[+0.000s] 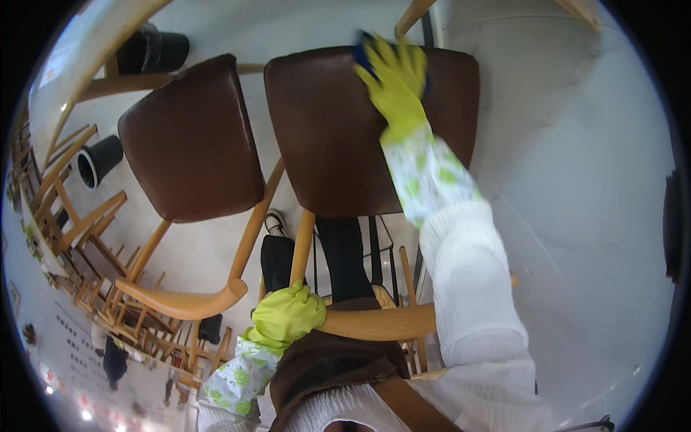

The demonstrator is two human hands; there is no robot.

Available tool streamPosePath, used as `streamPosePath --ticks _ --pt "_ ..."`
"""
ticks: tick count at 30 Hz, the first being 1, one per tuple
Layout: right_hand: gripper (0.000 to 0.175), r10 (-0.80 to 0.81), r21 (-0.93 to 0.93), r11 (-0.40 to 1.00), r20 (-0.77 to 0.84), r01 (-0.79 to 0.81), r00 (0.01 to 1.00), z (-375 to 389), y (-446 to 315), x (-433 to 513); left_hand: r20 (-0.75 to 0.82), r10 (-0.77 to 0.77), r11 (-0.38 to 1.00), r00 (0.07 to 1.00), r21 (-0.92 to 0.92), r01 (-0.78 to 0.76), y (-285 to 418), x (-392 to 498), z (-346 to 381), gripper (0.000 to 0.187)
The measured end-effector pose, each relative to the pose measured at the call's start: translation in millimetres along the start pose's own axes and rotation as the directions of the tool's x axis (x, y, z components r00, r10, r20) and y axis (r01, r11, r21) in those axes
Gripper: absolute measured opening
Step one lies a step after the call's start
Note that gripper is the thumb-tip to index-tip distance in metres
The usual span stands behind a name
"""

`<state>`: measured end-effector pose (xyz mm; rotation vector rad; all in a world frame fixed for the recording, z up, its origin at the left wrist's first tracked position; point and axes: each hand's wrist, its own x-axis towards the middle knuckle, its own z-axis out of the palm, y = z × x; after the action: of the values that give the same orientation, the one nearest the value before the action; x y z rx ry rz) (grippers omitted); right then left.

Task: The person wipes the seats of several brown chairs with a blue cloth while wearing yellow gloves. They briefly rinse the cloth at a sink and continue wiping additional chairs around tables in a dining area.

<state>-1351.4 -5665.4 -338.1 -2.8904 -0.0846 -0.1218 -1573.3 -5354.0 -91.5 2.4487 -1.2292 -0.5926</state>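
Note:
My right hand [397, 81], in a yellow-green rubber glove, lies with spread fingers on a dark blue cloth [365, 56], pressing it against the far part of a brown padded chair seat [334, 129]; the hand is slightly blurred. Nearer to my body, my left hand [290, 316], in a matching glove, is closed around the left end of the same chair's wooden backrest rail [378, 322]. Both gloves have long cuffs with green flowers. A second wooden chair with a brown seat [191, 143] stands just to the left.
Two black bins [101, 161] [167, 52] stand on the pale floor [567, 178] beyond and left of the second chair. Many wooden chairs and tables [102, 243] crowd the far left. My feet and legs [343, 256] are behind the chair. A person in dark clothing [114, 362] appears at lower left.

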Motion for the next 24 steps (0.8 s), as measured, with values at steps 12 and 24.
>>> streamPosePath --ticks 12,24 --pt "0.036 -0.754 0.59 0.521 -0.022 0.617 0.657 34 -91 -96 0.11 -0.068 0.996 0.992 -0.051 0.074 -4 9 -17 0.015" --pt "0.051 -0.906 0.629 0.416 0.348 0.657 0.241 -6 -31 -195 0.062 -0.163 0.986 0.985 0.044 0.161 12 2 1 0.012"
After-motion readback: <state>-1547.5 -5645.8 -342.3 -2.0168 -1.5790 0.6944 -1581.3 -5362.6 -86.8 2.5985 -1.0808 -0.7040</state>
